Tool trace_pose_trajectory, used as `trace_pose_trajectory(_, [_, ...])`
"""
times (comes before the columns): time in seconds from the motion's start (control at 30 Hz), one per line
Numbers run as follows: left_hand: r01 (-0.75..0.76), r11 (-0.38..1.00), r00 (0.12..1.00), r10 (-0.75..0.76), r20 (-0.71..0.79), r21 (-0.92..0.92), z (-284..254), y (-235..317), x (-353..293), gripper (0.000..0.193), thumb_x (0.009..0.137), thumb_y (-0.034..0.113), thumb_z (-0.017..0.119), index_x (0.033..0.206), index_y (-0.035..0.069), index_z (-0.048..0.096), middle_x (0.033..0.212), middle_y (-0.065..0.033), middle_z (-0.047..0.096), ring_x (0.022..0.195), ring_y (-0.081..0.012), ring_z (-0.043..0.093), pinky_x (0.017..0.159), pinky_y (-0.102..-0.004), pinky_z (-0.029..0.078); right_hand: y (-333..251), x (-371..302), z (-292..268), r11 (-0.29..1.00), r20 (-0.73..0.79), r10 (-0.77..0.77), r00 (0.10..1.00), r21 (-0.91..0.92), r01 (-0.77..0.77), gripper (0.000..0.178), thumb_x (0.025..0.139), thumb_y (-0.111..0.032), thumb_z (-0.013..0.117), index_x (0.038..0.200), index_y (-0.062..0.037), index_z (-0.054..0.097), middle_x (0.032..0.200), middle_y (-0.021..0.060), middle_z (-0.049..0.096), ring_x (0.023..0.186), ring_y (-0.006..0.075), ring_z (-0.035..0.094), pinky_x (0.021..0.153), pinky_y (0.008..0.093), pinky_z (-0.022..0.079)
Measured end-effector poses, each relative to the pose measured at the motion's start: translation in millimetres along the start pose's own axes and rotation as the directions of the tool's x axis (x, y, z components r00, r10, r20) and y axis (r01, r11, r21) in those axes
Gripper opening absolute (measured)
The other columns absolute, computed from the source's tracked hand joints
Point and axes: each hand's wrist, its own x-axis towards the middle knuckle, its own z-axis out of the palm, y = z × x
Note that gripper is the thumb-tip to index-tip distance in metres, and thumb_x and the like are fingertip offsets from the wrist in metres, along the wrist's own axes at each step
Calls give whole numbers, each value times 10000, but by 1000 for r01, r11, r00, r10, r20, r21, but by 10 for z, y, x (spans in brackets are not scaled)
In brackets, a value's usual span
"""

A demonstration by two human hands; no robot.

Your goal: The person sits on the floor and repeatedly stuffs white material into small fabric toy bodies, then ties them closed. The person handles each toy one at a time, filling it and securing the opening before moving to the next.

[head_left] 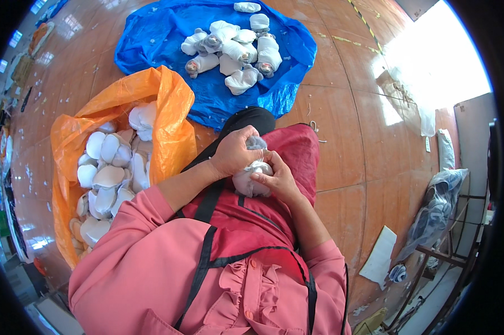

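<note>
A small grey-and-white plush bundle [252,183] is held over the wearer's lap, above the crimson apron [296,146], where the thighs seem to serve as a work surface and keep it close to the eyes. The left hand [234,152] has its grip closed about the upper end, near a fuzzy grey tuft, while the right hand [280,177] pinches the rounded white part with thumb and fingers; one end is probably steadied so that the other can be worked. The fingers cover much of the middle, so I cannot tell whether they are tucking, tying or only squeezing. On the person's left, an orange sack [175,109] stands with its mouth spread wide, likely for easy reach, and white padded pieces [109,177] lie piled inside. Ahead, similar white-and-grey bundles [229,47] lie loosely together on a blue plastic sheet [143,42], whose raised edges perhaps keep them gathered and off the tiled floor [337,134].
</note>
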Motion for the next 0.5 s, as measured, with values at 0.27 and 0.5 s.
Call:
trace_pose_trajectory(0.27, [-83, 993, 995, 87, -48, 89, -1, 19, 11, 299, 765, 195, 784, 934, 42, 590, 833, -161, 638, 796, -326, 641, 709, -391, 503, -65, -17, 110, 980, -93, -124, 988, -171, 107, 632, 761, -316, 855, 1236, -19, 562, 1038, 67, 634, 963, 145, 593, 854, 305, 497])
trace_pose_trajectory(0.5, [-77, 991, 996, 81, -33, 111, 9, 16, 96, 333, 765, 238, 787, 947, 36, 595, 845, -173, 650, 801, -343, 650, 707, -404, 507, -183, 46, 91, 998, -45, 69, 997, -9, -70, 485, 803, -269, 829, 1162, -27, 609, 1036, 65, 658, 948, 131, 622, 829, 293, 509])
